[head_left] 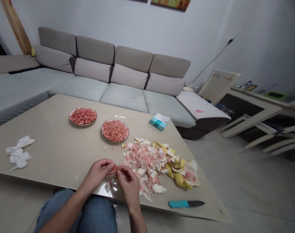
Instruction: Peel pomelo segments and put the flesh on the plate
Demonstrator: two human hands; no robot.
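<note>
Between the fingertips of both hands is a small piece of pink pomelo flesh [114,168]. My left hand [100,171] pinches it from the left, and my right hand [128,179] pinches it from the right, low over the table's near edge. Just beyond my right hand spreads a heap of pomelo peel and membrane [147,158], white, pink and yellow. Farther back stands a round dark-rimmed plate [102,132] full of pink pomelo pieces [115,130]. A second such plate [69,120] is at its left, also filled with pink pieces [83,116].
A knife [186,204] with a turquoise handle lies near the right front edge of the table [57,145]. Crumpled white tissues [20,153] rest at the left, and a blue tissue pack [159,122] at the far right. Behind the table is a grey sofa [125,95].
</note>
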